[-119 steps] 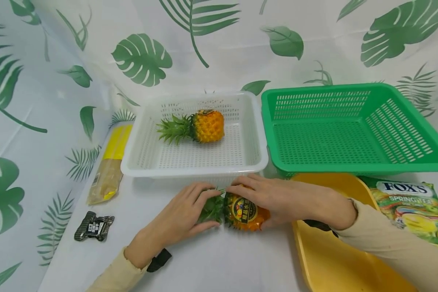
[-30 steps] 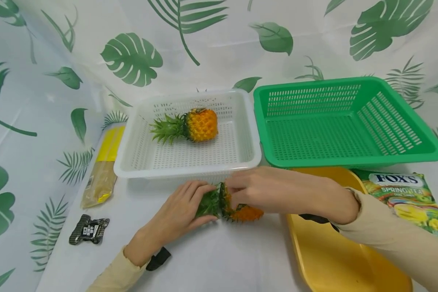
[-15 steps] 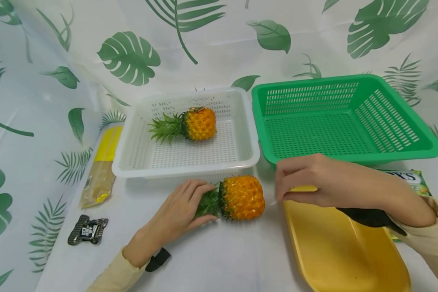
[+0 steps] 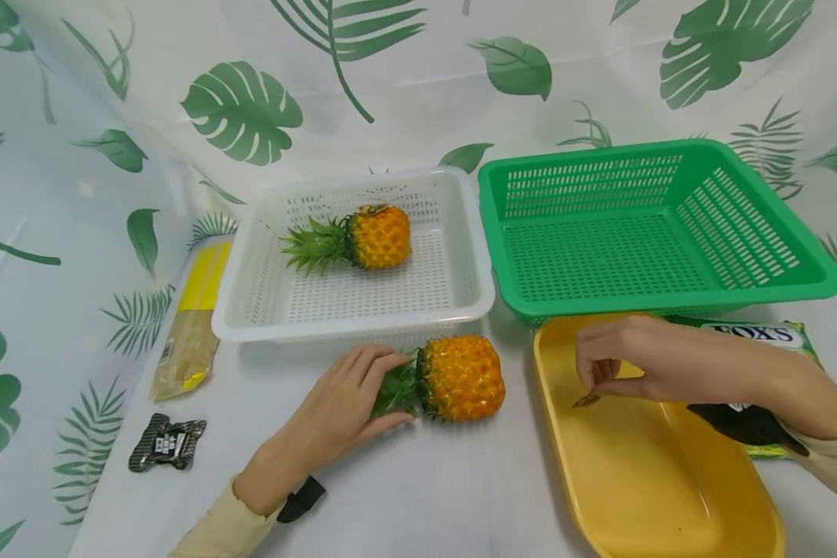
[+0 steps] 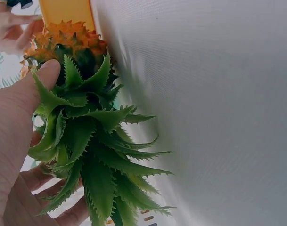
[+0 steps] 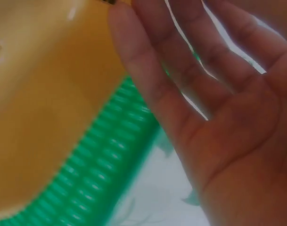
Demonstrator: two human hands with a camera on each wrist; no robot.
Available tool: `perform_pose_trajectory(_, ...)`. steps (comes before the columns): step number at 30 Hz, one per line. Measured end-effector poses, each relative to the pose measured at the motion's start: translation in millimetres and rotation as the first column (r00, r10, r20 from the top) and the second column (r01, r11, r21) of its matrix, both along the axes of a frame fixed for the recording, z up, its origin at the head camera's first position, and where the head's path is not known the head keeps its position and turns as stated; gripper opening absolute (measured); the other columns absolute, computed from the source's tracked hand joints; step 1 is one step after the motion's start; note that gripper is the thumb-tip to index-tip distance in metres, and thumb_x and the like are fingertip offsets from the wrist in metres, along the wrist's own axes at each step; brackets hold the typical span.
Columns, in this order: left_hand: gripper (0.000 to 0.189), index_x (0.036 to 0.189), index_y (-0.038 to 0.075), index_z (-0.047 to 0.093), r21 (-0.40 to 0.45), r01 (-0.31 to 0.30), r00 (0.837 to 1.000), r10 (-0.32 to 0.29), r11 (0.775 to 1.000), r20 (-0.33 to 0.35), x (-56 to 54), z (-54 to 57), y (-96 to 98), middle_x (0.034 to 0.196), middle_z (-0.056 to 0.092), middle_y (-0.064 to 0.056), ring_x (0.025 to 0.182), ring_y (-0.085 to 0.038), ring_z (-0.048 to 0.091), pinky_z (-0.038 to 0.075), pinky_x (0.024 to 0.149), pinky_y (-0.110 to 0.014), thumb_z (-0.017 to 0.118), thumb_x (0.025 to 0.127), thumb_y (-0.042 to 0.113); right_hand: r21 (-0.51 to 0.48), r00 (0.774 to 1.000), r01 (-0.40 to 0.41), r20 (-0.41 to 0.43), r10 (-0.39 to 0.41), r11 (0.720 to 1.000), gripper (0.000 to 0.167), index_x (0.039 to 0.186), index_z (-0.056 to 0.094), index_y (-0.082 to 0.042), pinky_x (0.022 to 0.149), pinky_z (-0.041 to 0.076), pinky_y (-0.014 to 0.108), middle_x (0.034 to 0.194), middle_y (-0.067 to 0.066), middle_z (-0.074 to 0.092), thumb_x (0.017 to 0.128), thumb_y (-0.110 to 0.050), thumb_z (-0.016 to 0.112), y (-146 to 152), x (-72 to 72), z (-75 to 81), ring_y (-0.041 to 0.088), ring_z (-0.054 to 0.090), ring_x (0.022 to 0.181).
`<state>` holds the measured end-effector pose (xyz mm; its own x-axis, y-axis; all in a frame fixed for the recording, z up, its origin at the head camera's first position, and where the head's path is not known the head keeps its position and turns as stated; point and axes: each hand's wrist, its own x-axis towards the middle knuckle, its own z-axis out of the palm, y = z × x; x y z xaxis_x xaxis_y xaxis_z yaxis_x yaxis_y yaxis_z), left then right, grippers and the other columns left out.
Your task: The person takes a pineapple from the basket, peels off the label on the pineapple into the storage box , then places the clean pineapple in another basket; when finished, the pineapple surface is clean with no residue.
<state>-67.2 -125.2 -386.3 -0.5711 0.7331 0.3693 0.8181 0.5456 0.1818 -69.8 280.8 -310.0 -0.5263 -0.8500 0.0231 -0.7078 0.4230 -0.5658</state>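
A pineapple (image 4: 463, 377) lies on the white table, its orange body to the right and its green crown (image 5: 96, 146) to the left. My left hand (image 4: 345, 395) grips the crown, thumb on the near side and fingers behind the leaves in the left wrist view. Over the yellow tray (image 4: 645, 473), my right hand (image 4: 638, 356) pinches a small dark-gold sticker (image 4: 586, 400) between thumb and fingertips. Only a dark edge of the sticker shows at the top of the right wrist view. No label shows on the body of the gripped pineapple.
Behind, a white basket (image 4: 363, 332) holds another pineapple (image 4: 380, 239) with a label. A green basket (image 4: 600, 248) stands right of it. A FOX'S bag (image 4: 760, 332) lies partly under my right arm. At left lie a yellow-topped packet (image 4: 194, 329) and a small black packet (image 4: 167, 442).
My right hand has peeled the black-and-gold sticker off the pineapple and moved right with it, over the yellow tray. My left hand has kept its grip on the crown.
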Motion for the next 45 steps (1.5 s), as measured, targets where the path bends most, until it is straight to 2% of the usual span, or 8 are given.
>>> perform_pose_trajectory(3, 0.071, 0.138, 0.002, 0.055, -0.006, -0.007, 1.0, 0.007, 1.0, -0.004, 0.1, -0.2, -0.9, 0.125, 0.059, -0.012, 0.109, -0.026, 0.06, 0.055, 0.092, -0.04, 0.085, 0.088, 0.042, 0.013, 0.999, -0.002, 0.035, 0.001, 1.0, 0.036, 0.094, 0.064, -0.027, 0.065, 0.053, 0.02, 0.09, -0.022, 0.058, 0.087, 0.006, 0.08, -1, -1.6, -8.6, -0.005, 0.056, 0.08)
perform_pose_trajectory(7, 0.071, 0.138, 0.002, 0.055, -0.012, -0.013, 1.0, 0.013, 1.0, -0.003, 0.0, -0.3, -1.5, 0.125, 0.059, -0.012, 0.109, -0.026, 0.061, 0.055, 0.092, -0.04, 0.085, 0.088, 0.042, 0.042, 0.999, -0.007, 0.042, 0.006, 0.999, 0.035, 0.091, 0.063, -0.025, 0.061, 0.047, 0.02, 0.087, -0.024, 0.052, 0.087, 0.006, 0.08, -6, -4.1, -17.6, -0.006, 0.049, 0.078)
perform_pose_trajectory(17, 0.07, 0.139, 0.003, 0.055, -0.017, -0.007, 1.0, 0.007, 1.0, 0.01, -0.5, 0.0, 0.2, 0.126, 0.058, -0.012, 0.111, -0.025, 0.059, 0.054, 0.094, -0.039, 0.085, 0.089, 0.042, -0.004, 0.999, -0.022, -0.037, 0.022, 1.0, 0.045, 0.081, 0.056, -0.021, 0.056, 0.041, 0.017, 0.078, -0.019, 0.047, 0.076, 0.017, 0.079, -17, -7.3, -37.9, -0.006, 0.044, 0.07)
perform_pose_trajectory(21, 0.071, 0.139, 0.003, 0.054, -0.012, -0.007, 1.0, 0.007, 1.0, 0.014, -0.1, -0.3, 0.0, 0.126, 0.058, -0.012, 0.11, -0.025, 0.059, 0.054, 0.092, -0.039, 0.085, 0.088, 0.041, 0.044, 0.999, 0.013, -0.033, -0.012, 0.999, 0.044, 0.078, 0.055, -0.021, 0.056, 0.04, 0.018, 0.076, -0.018, 0.045, 0.078, 0.016, 0.079, -21, -7.3, -43.0, -0.006, 0.042, 0.068)
perform_pose_trajectory(32, 0.071, 0.14, 0.003, 0.054, -0.015, -0.007, 1.0, 0.007, 1.0, 0.027, 0.8, 0.3, 0.4, 0.126, 0.058, -0.011, 0.109, -0.024, 0.059, 0.054, 0.091, -0.039, 0.085, 0.089, 0.04, 0.118, 0.993, 0.116, -0.027, -0.114, 0.986, 0.043, 0.074, 0.053, -0.02, 0.056, 0.034, 0.019, 0.072, -0.018, 0.038, 0.075, 0.014, 0.08, -23, -7.0, -50.7, -0.004, 0.036, 0.065)
perform_pose_trajectory(37, 0.07, 0.14, 0.003, 0.054, -0.017, -0.009, 0.999, 0.01, 1.0, 0.035, 1.3, 1.1, 0.6, 0.125, 0.058, -0.011, 0.109, -0.024, 0.058, 0.054, 0.091, -0.039, 0.085, 0.089, 0.04, 0.127, 0.99, 0.139, -0.045, -0.135, 0.982, 0.039, 0.077, 0.055, -0.019, 0.056, 0.034, 0.02, 0.072, -0.016, 0.041, 0.077, 0.012, 0.08, -21, -7.3, -55.1, -0.003, 0.037, 0.065)
perform_pose_trajectory(45, 0.07, 0.14, 0.003, 0.055, -0.021, -0.011, 0.999, 0.012, 1.0, 0.038, 2.3, 2.1, 1.4, 0.125, 0.058, -0.012, 0.11, -0.025, 0.059, 0.054, 0.092, -0.039, 0.085, 0.089, 0.04, 0.147, 0.984, 0.169, -0.079, -0.158, 0.975, 0.04, 0.078, 0.055, -0.018, 0.057, 0.033, 0.021, 0.071, -0.015, 0.038, 0.077, 0.013, 0.079, -22, -7.2, -58.9, -0.002, 0.036, 0.064)
